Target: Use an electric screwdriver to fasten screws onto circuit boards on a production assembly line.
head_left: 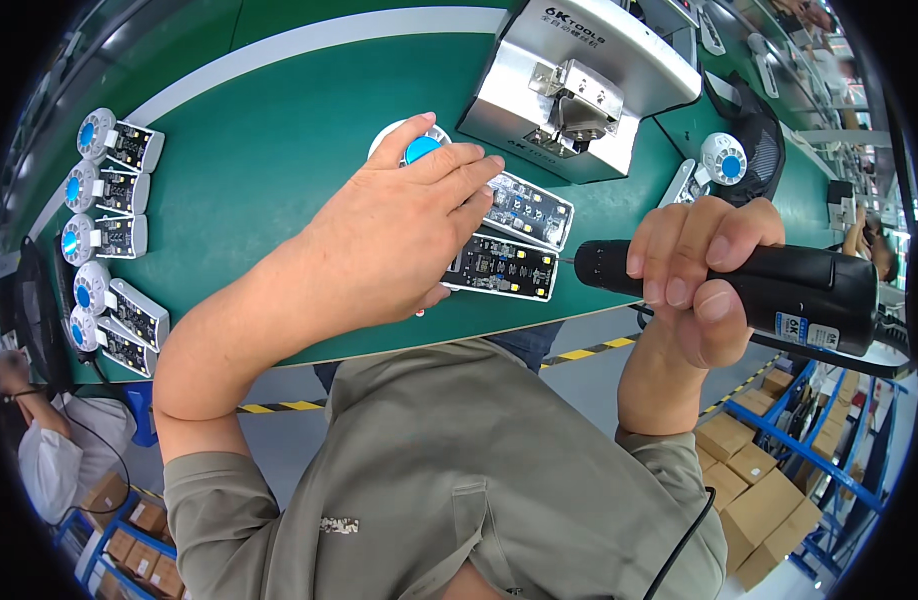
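Left of the black cylindrical screwdriver (799, 290) our right hand (704, 270) clasps, our left hand (429, 210) lies spread over white-framed rectangular circuit boards (519, 268): seated, we judge, fastening unfinished.

Assembly workshop: green workbench (269, 150), electric screwdriver (809, 290), blue rack (817, 462) (cardboard boxes (764, 515) aboard).

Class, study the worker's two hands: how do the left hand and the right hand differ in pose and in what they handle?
The left hand lies across two circuit boards, while the right hand grips a black screwdriver.
The left hand's fingers are stretched out; the right hand's are curled.
The left hand shows its back to the camera; the right hand shows mainly bent fingers and thumb.
Both are bare.
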The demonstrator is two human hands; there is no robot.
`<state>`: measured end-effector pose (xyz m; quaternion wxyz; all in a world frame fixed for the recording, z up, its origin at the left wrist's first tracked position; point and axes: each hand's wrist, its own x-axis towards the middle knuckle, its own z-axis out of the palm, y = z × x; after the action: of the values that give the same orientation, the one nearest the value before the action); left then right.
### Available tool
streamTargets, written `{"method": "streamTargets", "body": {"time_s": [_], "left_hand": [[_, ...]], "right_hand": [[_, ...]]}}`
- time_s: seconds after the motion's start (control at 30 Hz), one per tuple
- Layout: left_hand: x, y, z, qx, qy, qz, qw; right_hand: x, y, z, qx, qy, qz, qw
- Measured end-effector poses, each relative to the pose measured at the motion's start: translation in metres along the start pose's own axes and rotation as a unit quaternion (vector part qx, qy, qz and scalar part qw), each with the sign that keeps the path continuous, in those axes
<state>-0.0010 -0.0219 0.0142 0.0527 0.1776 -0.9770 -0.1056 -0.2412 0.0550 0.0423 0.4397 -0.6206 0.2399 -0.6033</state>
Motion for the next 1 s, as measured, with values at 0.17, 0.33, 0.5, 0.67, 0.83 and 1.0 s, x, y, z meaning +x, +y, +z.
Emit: {"method": "streamTargets", "body": {"time_s": [0.17,0.33,0.5,0.67,0.83,1.0], "left_hand": [[-0.001,0.001,-0.001,0.007,-0.004,-0.002,1.0],[-0.004,0.002,0.003,0.007,0.006,0.002,1.0],[-0.004,0.002,0.002,0.026,0.011,0.024,0.999],[-0.005,0.002,0.004,0.016,0.007,0.012,1.0],[-0.004,0.003,0.002,0.009,0.006,0.011,1.0],[-0.006,0.003,0.004,0.007,0.007,0.004,1.0]], "right_hand": [[-0.001,0.0,0.003,0.004,0.01,0.013,1.0],[0.021,-0.015,0.004,0.001,0.046,-0.039,0.998],[0.057,-0.014,0.003,-0.012,0.077,-0.196,0.977],[0.067,-0.001,-0.001,-0.021,0.043,-0.174,0.984],[0.064,0.003,-0.001,-0.088,-0.011,-0.153,0.984],[0.061,-0.005,0.012,-0.04,0.009,-0.069,0.997]]}}
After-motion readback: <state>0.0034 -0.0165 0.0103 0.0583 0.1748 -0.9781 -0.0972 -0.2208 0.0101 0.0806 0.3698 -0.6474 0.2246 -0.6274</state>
